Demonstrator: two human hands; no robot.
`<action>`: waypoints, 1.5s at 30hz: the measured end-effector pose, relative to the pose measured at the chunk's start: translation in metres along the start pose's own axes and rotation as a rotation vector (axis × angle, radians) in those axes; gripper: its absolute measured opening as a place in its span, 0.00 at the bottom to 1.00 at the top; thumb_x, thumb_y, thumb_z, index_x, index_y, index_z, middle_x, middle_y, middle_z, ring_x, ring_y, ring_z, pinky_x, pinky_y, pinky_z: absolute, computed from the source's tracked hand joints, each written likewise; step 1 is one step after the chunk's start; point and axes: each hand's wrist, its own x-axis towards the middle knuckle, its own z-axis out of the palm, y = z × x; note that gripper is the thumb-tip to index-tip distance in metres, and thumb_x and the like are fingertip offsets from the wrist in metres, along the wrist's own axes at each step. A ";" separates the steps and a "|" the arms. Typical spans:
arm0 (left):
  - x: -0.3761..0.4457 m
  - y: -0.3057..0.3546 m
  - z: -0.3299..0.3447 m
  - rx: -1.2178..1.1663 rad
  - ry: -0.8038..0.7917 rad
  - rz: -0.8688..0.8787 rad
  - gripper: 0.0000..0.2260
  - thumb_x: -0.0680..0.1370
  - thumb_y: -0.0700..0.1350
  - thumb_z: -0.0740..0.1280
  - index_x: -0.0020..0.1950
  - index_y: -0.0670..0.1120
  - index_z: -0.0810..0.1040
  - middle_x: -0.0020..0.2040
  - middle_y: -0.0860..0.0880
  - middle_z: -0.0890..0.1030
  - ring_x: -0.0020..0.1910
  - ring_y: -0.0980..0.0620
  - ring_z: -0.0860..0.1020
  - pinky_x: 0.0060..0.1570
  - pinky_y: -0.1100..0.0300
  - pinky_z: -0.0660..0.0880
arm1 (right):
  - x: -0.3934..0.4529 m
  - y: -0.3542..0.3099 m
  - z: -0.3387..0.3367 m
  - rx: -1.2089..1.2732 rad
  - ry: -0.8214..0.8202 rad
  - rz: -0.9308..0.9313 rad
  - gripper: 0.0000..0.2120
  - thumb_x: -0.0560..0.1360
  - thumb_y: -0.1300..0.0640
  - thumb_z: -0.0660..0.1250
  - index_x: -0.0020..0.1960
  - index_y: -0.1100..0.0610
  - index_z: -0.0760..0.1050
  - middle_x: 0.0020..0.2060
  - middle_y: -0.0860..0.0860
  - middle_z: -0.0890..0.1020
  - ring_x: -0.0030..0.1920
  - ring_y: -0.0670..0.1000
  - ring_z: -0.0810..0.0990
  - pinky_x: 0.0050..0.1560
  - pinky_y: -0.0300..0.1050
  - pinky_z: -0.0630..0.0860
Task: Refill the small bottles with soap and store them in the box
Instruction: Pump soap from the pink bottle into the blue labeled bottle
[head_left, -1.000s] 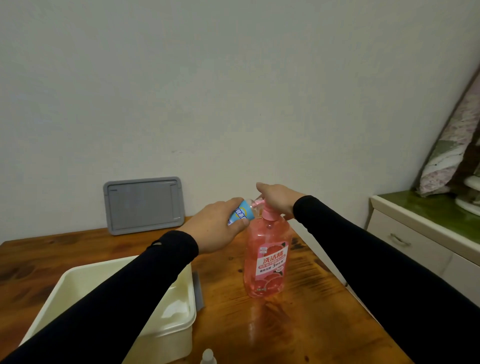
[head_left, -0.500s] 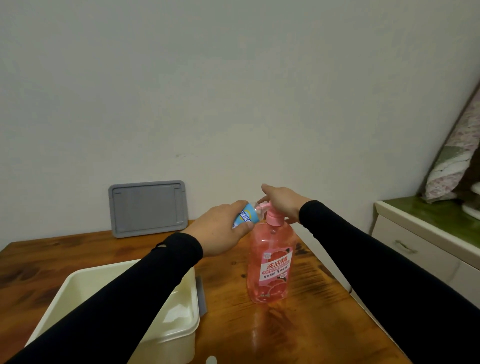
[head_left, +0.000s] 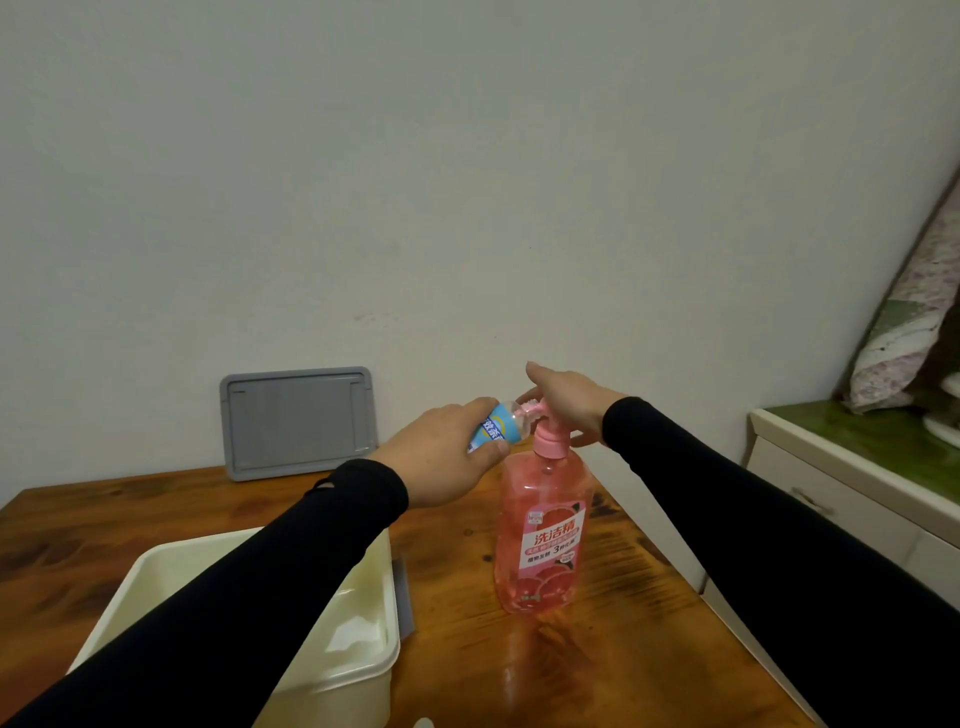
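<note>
A tall pink soap pump bottle stands upright on the wooden table. My left hand grips a small clear bottle with a blue label, tilted so its open mouth meets the pink pump spout. My right hand rests palm-down on top of the pump head, fingers spread. The cream plastic box sits at the front left, partly hidden under my left forearm. Its inside looks bare where visible.
A grey lid leans against the wall at the table's back. A white cabinet with a green top stands to the right, with a patterned cushion above it. A small white cap tip shows at the bottom edge.
The view has shifted slightly, so everything sits a little lower and the small white cap has nearly left the frame. Both hands stay on the small bottle and the pump.
</note>
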 end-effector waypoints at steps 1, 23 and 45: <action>-0.001 -0.002 0.003 -0.009 -0.007 -0.004 0.19 0.80 0.57 0.58 0.69 0.52 0.66 0.56 0.50 0.78 0.51 0.51 0.76 0.51 0.56 0.75 | 0.002 0.003 0.003 0.003 0.009 -0.002 0.28 0.82 0.43 0.46 0.67 0.61 0.71 0.58 0.56 0.79 0.53 0.54 0.74 0.53 0.45 0.67; -0.006 -0.003 0.009 -0.019 -0.043 -0.035 0.20 0.80 0.56 0.59 0.70 0.52 0.65 0.58 0.50 0.78 0.51 0.52 0.76 0.52 0.56 0.76 | -0.002 0.009 0.010 -0.074 0.017 -0.047 0.22 0.83 0.51 0.47 0.67 0.63 0.68 0.65 0.60 0.73 0.59 0.58 0.74 0.54 0.44 0.66; -0.006 -0.002 0.008 -0.030 -0.049 -0.036 0.20 0.80 0.57 0.58 0.71 0.52 0.65 0.58 0.50 0.78 0.52 0.52 0.76 0.51 0.58 0.75 | -0.004 0.008 0.009 -0.007 0.003 0.001 0.25 0.83 0.47 0.48 0.68 0.63 0.69 0.64 0.58 0.74 0.54 0.54 0.73 0.51 0.44 0.65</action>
